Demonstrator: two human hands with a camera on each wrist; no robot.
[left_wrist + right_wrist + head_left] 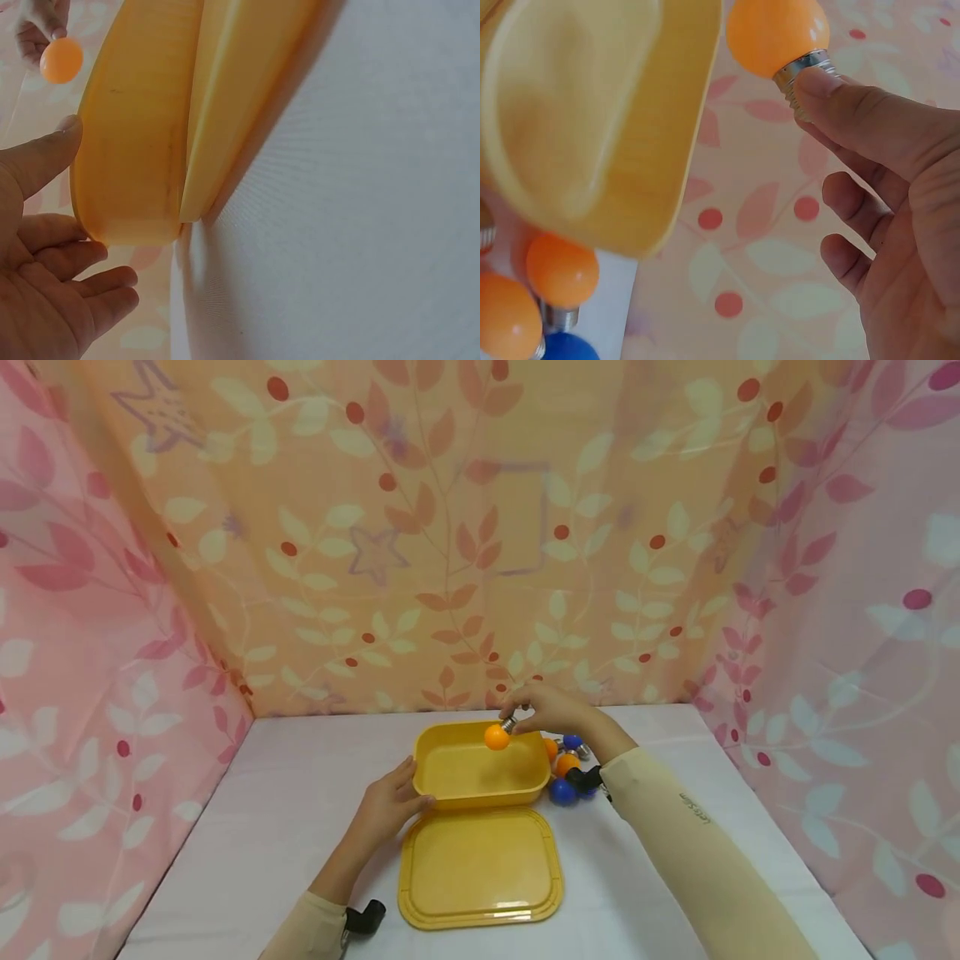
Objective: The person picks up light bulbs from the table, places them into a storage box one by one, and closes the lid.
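Note:
My right hand point(558, 708) pinches an orange light bulb point(497, 737) by its silver screw base, thumb on the metal. It holds the bulb above the yellow plastic box point(483, 799), globe end tilted down. In the right wrist view the bulb point(778, 34) is apart from the box's rim point(694, 150). My left hand point(386, 806) rests against the left end of the box. Its thumb and fingertips touch the wall point(135, 150) in the left wrist view, the fingers loosely extended. The inside of the box shows nothing lying in it.
A flat yellow lid point(480, 864) lies on the white table point(300, 793) in front of the box. Right of the box, several orange bulbs point(567, 765) and blue bulbs point(563, 792) cluster, partly hidden by my right wrist. Patterned curtains point(450, 568) enclose the back and sides.

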